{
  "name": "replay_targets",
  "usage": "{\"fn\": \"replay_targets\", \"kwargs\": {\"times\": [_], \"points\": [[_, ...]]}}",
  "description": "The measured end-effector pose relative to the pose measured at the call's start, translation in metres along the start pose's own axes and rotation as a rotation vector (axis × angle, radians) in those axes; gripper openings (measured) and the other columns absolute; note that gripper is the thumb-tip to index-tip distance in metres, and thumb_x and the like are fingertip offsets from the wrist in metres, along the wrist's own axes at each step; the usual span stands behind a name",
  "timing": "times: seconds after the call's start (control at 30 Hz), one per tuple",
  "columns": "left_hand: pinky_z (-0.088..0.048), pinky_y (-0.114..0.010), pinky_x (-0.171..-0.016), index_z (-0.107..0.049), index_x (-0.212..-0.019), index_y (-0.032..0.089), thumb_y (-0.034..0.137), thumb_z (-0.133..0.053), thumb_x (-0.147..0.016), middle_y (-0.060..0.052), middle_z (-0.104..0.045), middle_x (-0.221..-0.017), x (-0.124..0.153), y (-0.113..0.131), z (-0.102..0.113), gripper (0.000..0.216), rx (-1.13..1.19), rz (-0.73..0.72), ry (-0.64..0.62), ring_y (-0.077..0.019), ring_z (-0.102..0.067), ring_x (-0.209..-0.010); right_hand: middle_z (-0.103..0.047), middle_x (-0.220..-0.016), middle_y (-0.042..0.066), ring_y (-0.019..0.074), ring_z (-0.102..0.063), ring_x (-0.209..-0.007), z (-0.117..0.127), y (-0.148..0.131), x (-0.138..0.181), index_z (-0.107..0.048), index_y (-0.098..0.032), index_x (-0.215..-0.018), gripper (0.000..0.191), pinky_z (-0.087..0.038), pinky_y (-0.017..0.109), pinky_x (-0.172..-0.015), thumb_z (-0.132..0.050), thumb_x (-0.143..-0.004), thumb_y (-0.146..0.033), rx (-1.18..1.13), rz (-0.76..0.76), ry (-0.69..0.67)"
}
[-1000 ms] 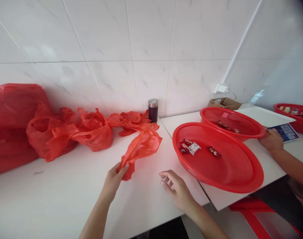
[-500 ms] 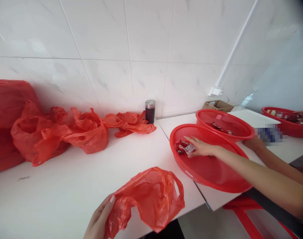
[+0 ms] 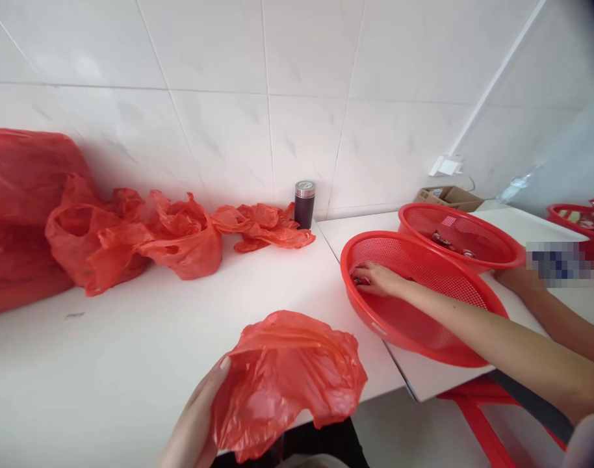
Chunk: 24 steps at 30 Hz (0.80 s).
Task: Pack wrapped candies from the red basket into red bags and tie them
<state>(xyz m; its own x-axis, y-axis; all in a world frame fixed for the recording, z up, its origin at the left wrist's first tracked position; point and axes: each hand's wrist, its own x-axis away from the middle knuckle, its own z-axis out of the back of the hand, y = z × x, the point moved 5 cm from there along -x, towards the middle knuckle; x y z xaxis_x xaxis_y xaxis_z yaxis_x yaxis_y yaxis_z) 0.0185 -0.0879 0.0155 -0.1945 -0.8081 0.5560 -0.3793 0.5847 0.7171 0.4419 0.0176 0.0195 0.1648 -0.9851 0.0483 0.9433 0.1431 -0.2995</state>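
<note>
My left hand (image 3: pixel 194 422) grips a crumpled red plastic bag (image 3: pixel 287 377) at the near edge of the white table (image 3: pixel 131 338); the bag bulges to the right of the hand. My right hand (image 3: pixel 379 279) reaches across into the near red mesh basket (image 3: pixel 424 338), palm down. Its fingers are curled over the small wrapped packets (image 3: pixel 359 281) at the basket's left side. The hand hides most of the packets.
Several loose red bags (image 3: pixel 145 240) and a large stuffed one (image 3: pixel 19 208) lie along the tiled wall. A dark jar (image 3: pixel 304 203) stands behind them. Another person's hand (image 3: pixel 516 279) rests by a second red basket (image 3: pixel 414 227) with packets. A cardboard box (image 3: pixel 448 195) and a third basket (image 3: pixel 580 221) sit further right.
My left hand pulled the red bag back to the table's near edge. My right hand left the table, reached into the near basket and closed over the packets.
</note>
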Motion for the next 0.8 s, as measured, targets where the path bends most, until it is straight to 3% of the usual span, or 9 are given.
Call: {"fn": "replay_targets", "kwargs": {"times": [0.2, 0.33, 0.47, 0.57, 0.67, 0.8], "points": [[-0.056, -0.041, -0.081, -0.073, -0.099, 0.02, 0.044, -0.07, -0.072, -0.009, -0.074, -0.097, 0.001, 0.002, -0.005, 0.036, 0.103, 0.091, 0.018, -0.033, -0.067, -0.1, -0.064, -0.099, 0.007, 0.0192, -0.06, -0.084, 0.025, 0.0, 0.009, -0.065, -0.022, -0.106, 0.033, -0.049, 0.031, -0.074, -0.053, -0.087, -0.046, -0.148, -0.098, 0.049], [-0.056, -0.038, -0.083, -0.074, -0.096, 0.02, 0.039, -0.07, -0.074, -0.008, -0.073, -0.102, 0.0, 0.004, -0.015, 0.03, 0.195, 0.097, -0.016, -0.0316, -0.066, -0.101, -0.064, -0.084, 0.005, 0.0141, -0.058, -0.068, 0.045, -0.006, 0.024, -0.063, -0.02, -0.096, 0.035, -0.047, 0.023, -0.055, -0.059, -0.082, -0.051, -0.58, -0.286, 0.119], [-0.055, -0.038, -0.085, -0.073, -0.096, 0.019, 0.037, -0.068, -0.076, -0.009, -0.072, -0.105, -0.004, 0.006, -0.029, 0.027, 0.251, 0.088, -0.062, -0.0309, -0.065, -0.102, -0.062, -0.085, 0.003, 0.0135, -0.06, -0.073, 0.075, -0.04, 0.04, -0.059, -0.019, -0.087, 0.027, -0.05, 0.023, -0.062, -0.069, -0.076, -0.042, -1.025, -0.305, 0.272], [-0.055, -0.037, -0.085, -0.071, -0.098, 0.019, 0.035, -0.066, -0.078, -0.008, -0.072, -0.107, -0.01, 0.007, -0.037, 0.027, 0.256, 0.075, -0.08, -0.0297, -0.065, -0.102, -0.062, -0.085, 0.001, 0.0128, -0.061, -0.073, 0.085, -0.089, 0.055, -0.058, -0.02, -0.088, 0.025, -0.05, 0.024, -0.064, -0.071, -0.075, -0.037, -1.305, -0.26, 0.257], [-0.056, -0.035, -0.081, -0.071, -0.096, 0.019, 0.036, -0.066, -0.079, -0.007, -0.072, -0.105, -0.015, 0.007, -0.041, 0.024, 0.245, 0.055, -0.079, -0.0273, -0.067, -0.098, -0.063, -0.085, 0.001, 0.0129, -0.062, -0.071, 0.069, -0.149, 0.069, -0.059, -0.019, -0.094, 0.027, -0.049, 0.024, -0.062, -0.069, -0.075, -0.036, -1.431, -0.143, 0.087], [-0.056, -0.036, -0.079, -0.071, -0.095, 0.017, 0.039, -0.067, -0.079, -0.009, -0.073, -0.1, -0.015, 0.002, -0.047, 0.028, 0.196, 0.054, -0.125, -0.0287, -0.067, -0.095, -0.063, -0.082, 0.0, 0.011, -0.059, -0.069, 0.0, -0.204, 0.063, -0.061, -0.017, -0.095, 0.025, -0.046, 0.022, -0.062, -0.068, -0.077, -0.034, -1.515, -0.086, -0.195]]}}
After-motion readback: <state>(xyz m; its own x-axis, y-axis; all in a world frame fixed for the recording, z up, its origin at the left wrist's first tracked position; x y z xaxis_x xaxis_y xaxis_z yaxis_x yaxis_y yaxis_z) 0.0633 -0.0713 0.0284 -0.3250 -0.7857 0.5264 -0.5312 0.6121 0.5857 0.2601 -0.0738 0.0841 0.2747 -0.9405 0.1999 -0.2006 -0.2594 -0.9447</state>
